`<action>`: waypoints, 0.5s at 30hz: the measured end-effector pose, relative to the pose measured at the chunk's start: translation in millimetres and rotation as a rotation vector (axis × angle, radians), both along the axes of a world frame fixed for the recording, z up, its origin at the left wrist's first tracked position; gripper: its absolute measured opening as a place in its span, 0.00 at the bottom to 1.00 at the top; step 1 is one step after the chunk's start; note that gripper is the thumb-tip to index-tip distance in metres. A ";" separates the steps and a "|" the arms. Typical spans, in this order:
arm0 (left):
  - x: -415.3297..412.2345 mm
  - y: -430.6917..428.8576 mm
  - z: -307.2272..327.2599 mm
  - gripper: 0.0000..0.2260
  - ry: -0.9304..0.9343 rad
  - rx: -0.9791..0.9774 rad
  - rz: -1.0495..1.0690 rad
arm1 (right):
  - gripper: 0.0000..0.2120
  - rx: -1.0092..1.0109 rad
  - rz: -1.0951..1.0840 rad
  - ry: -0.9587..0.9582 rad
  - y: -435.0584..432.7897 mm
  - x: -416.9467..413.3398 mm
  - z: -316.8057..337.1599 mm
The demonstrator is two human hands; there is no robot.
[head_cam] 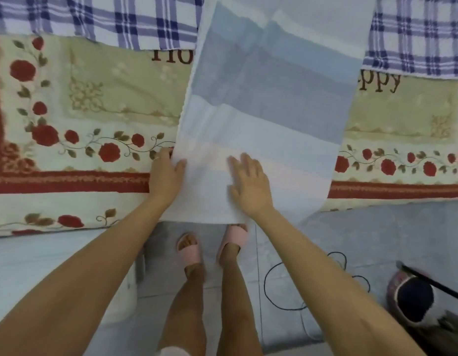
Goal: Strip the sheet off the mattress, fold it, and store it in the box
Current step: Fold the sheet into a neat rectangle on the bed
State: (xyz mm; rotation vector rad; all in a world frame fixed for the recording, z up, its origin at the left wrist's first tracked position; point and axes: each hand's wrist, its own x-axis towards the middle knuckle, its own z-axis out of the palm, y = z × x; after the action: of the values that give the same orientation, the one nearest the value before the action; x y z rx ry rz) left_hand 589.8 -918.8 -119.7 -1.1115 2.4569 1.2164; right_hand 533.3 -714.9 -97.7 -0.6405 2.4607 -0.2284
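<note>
Pale blue-striped sheet (269, 104) lies folded across the floral blanket (81, 104), its far end cut off. Our left hand (166, 176) sits at its left edge, thumb on top, fingertips hidden, grip unclear. Our right hand (248, 183) presses flat on it, fingers straight.

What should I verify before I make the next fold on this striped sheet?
1. The sheet is stripped and laid as a long strip on the floral blanket: ok.
2. The right hand lies flat on the near end, pinning it: ok.
3. The left hand is at the left edge; whether it pinches that edge: cannot tell.
4. Layers lined up at the far end: cannot tell, it runs out of the frame.
5. The box within reach: cannot tell, none in view.
6. The floor free for stepping: not ok, a black cable loops on it.
</note>
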 end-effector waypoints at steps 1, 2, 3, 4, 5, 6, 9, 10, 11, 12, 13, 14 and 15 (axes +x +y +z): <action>1.7 1.6 -4.9 0.17 0.010 -0.024 0.024 | 0.28 0.038 0.149 -0.038 -4.6 1.7 -6.2; 4.1 3.3 -8.1 0.16 0.021 -0.045 0.041 | 0.27 0.049 0.276 -0.060 -7.4 5.1 -8.7; 6.6 3.1 -12.5 0.16 0.039 -0.059 0.055 | 0.25 0.036 0.380 -0.079 -10.8 4.6 -11.7; 8.7 2.9 -16.3 0.15 0.066 -0.070 0.043 | 0.22 0.005 0.401 -0.127 -13.2 2.8 -10.9; 11.4 3.9 -18.3 0.15 0.086 -0.076 0.012 | 0.19 -0.047 0.341 -0.199 -14.9 -0.6 -7.0; 10.2 1.0 -23.0 0.15 0.101 -0.066 0.001 | 0.16 -0.098 0.258 -0.261 -20.3 -10.9 -4.5; -1.3 -6.6 -28.3 0.16 0.116 0.053 -0.007 | 0.13 -0.216 0.055 -0.159 -29.6 -46.3 7.0; -8.7 -11.2 -30.2 0.15 0.136 0.108 0.009 | 0.13 -0.241 0.029 -0.057 -35.7 -65.6 7.9; -15.7 -12.8 -30.3 0.13 0.149 0.148 0.006 | 0.14 -0.285 -0.013 0.021 -38.4 -82.8 7.9; -23.8 -15.4 -31.4 0.11 0.156 0.172 0.005 | 0.15 -0.312 -0.047 0.085 -42.5 -100.2 7.0; -29.8 -19.1 -32.5 0.11 0.149 0.187 0.030 | 0.16 -0.307 -0.036 0.130 -50.9 -119.3 5.3; -32.4 -20.8 -33.3 0.11 0.131 0.202 0.061 | 0.17 -0.274 -0.005 0.158 -59.4 -135.5 2.8; -35.6 -21.0 -31.7 0.13 0.112 0.201 0.085 | 0.18 -0.235 0.032 0.170 -68.7 -152.4 0.2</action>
State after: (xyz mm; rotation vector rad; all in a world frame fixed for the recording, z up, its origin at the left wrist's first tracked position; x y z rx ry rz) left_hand 554.2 -939.9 -151.5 -1.1294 2.3206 1.5517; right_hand 380.9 -783.7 -97.4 -0.8281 2.6067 -0.4734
